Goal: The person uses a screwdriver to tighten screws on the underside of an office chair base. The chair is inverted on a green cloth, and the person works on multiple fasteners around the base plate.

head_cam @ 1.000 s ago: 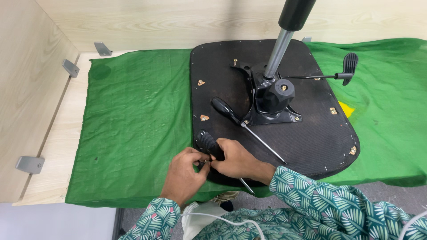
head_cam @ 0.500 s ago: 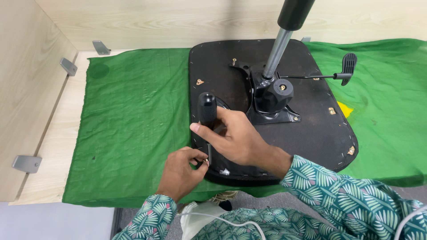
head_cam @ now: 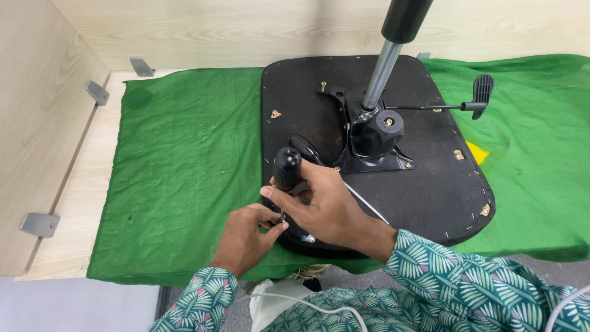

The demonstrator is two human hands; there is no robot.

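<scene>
just below the right hand (head_cam: 326,206), at the near left corner of the seat base (head_cam: 430,184), sits the spot that everything lines up on. that hand is wrapped tight around the black handle of a screwdriver (head_cam: 286,167), which stands close to upright, its knob above the fist and its shaft running straight down out of the bottom of the grip toward the base edge. the left hand (head_cam: 249,237) is lower and slightly to the left of the grip, its fingertips pinched together at the foot of the shaft; whether they hold a screw or only steady the tip i cannot tell. the left hand is the nearer one to the contact point. a second screwdriver (head_cam: 319,161) lies flat on the base just behind the right hand, slanting away to the right, untouched.
</scene>
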